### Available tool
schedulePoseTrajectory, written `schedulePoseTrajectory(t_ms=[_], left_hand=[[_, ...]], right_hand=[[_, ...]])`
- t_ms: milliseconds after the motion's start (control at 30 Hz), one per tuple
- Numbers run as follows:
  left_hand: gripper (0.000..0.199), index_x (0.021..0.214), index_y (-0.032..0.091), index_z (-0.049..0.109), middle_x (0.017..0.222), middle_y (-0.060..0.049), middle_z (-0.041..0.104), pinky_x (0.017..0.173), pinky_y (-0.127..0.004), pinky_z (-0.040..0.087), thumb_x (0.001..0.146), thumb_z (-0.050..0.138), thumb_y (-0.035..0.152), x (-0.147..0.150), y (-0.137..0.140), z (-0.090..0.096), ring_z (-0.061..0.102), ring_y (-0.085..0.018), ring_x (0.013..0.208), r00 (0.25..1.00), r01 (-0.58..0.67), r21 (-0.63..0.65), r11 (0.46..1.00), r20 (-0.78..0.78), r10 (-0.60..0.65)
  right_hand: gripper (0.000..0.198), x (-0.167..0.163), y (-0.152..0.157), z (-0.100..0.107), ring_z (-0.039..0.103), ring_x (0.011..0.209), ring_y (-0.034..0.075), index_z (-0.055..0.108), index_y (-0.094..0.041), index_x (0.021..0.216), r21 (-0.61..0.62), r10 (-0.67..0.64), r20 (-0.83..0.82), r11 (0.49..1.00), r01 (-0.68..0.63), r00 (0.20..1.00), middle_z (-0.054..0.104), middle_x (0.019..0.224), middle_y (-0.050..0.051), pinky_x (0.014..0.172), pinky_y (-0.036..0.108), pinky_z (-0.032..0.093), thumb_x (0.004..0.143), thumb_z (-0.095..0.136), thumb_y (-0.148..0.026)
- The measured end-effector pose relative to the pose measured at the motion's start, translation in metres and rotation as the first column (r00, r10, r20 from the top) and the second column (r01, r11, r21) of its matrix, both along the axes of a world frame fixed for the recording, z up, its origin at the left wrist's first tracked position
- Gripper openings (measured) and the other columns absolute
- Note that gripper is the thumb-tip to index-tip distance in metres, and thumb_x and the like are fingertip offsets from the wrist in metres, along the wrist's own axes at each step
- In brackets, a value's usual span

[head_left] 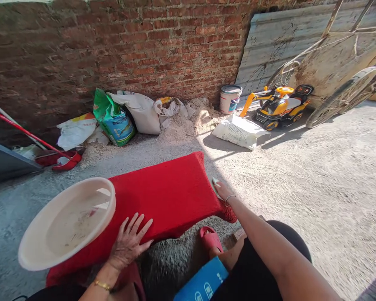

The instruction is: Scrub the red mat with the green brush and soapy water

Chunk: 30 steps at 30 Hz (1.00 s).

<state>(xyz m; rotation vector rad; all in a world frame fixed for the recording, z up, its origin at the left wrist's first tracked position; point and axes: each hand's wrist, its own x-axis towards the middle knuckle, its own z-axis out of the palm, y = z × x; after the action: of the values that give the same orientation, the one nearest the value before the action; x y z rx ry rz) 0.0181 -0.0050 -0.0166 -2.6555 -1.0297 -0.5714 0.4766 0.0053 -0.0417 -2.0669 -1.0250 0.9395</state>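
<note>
The red cloth (166, 192) looks matt and rough, the plastic basin (40, 242) smooth

Room over cloth (166, 188) (basin (34, 242) leftward)

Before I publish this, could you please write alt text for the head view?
A person's left hand rests on a red cloth beside a pale basin, while the right hand holds a small pale object at the cloth's right end. Behind are sacks, a bucket, a yellow toy excavator and a brick wall.
</note>
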Motion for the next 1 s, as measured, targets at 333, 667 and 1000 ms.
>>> schedulePoseTrajectory(t_ms=[333, 667, 1000], left_hand=[[0.052, 0.121, 0.026, 0.065, 0.131, -0.015, 0.058, 0.109, -0.054, 0.029, 0.082, 0.055, 0.059, 0.001, 0.001, 0.005, 0.048, -0.034, 0.127, 1.000, 0.014, 0.010, 1.000, -0.028, -0.014], [0.049, 0.123, 0.025, 0.063, 0.128, -0.015, 0.058, 0.107, -0.051, 0.031, 0.081, 0.059, 0.051, 0.000, 0.005, 0.009, 0.050, -0.032, 0.124, 0.992, 0.060, 0.103, 0.993, -0.114, -0.049], [0.050, 0.126, 0.027, 0.062, 0.127, -0.013, 0.060, 0.107, -0.048, 0.031, 0.080, 0.060, 0.049, -0.001, 0.007, 0.010, 0.052, -0.031, 0.121, 0.987, 0.086, 0.143, 0.986, -0.145, -0.065]], right_hand=[[0.038, 0.010, -0.031, 0.052, 0.057, 0.062, 0.014, 0.058, -0.025, 0.108, 0.036, 0.076, -0.414, 0.997, -0.067, 0.907, 0.061, 0.076, -0.001, 0.055, 0.024, 0.045, 0.081, 0.051, -0.051], [0.027, -0.006, -0.031, 0.054, 0.046, 0.051, 0.010, 0.060, -0.022, 0.085, 0.061, 0.114, -0.567, 0.994, -0.096, 0.816, 0.055, 0.061, -0.004, 0.048, 0.020, 0.035, 0.071, 0.061, -0.046], [0.024, 0.000, -0.027, 0.025, 0.048, 0.057, 0.013, 0.060, -0.019, 0.074, -0.011, 0.063, -0.360, 0.997, -0.072, 0.931, 0.053, 0.059, -0.004, 0.054, 0.024, 0.036, 0.070, 0.062, -0.042]])
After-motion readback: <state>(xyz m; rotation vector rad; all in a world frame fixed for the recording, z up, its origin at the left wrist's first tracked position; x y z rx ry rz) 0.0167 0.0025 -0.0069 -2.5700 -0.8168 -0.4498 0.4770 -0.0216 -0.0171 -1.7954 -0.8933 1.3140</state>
